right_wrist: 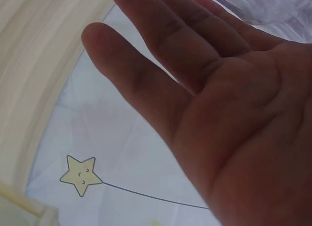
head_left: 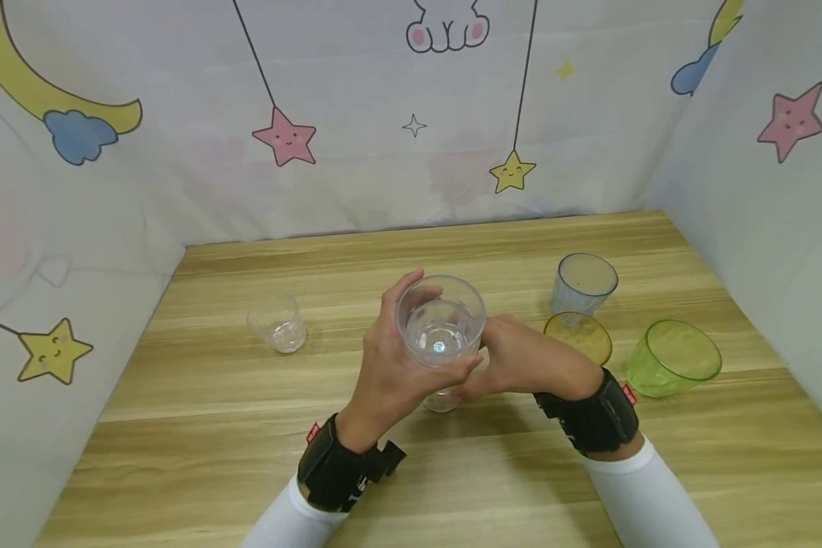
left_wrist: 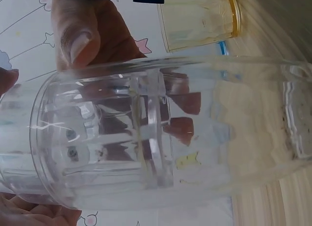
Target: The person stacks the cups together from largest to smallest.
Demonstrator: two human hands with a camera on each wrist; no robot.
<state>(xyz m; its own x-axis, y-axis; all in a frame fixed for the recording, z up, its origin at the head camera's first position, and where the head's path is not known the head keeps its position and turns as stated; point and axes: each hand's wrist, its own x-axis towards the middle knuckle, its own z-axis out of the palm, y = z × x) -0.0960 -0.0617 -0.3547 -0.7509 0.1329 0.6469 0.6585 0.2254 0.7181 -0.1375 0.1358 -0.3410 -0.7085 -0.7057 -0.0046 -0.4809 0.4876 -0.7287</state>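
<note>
A clear cup (head_left: 445, 335) is in my left hand (head_left: 393, 365), which grips it around the side with the thumb in front and fingers behind. In the left wrist view its lower part sits inside a second clear cup (left_wrist: 253, 133), whose base is close over the table. My right hand (head_left: 530, 354) holds this lower cup from the right; its thumb (left_wrist: 80, 45) lies near the rim, and fingertips show through the clear walls. In the right wrist view, the outer fingers of the right hand (right_wrist: 195, 94) stretch out fairly straight, with clear plastic at the top corner.
Another clear cup (head_left: 278, 326) stands at the left on the wooden table (head_left: 199, 426). To the right are a blue-tinted cup (head_left: 582, 281), an amber cup (head_left: 582, 335) and a green cup (head_left: 671, 358). Printed white cloth (head_left: 356, 183) walls the back and both sides.
</note>
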